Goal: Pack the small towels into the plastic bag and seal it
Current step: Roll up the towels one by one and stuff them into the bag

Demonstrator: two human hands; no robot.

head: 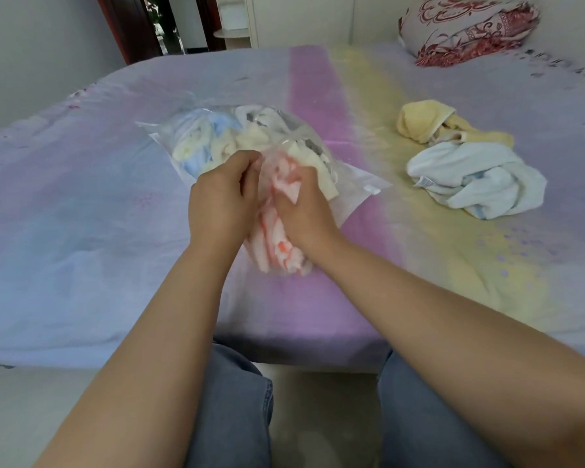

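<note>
On the bed (115, 204), centre: clear plastic bag (217, 136) lying flat, already stuffed with pale blue, cream and white towels. Left hand (222, 201) pinches the bag mouth, fingers closed on the plastic. Right hand (304, 211) has fingers clamped on a pink-and-white towel (277, 244), half in the bag mouth, half trailing toward 6 o'clock. At 3 o'clock, well apart: yellow towel (429, 125) touching a light blue towel (477, 180), both loose. Patterned pillow (466, 28) at 1 o'clock.
</note>
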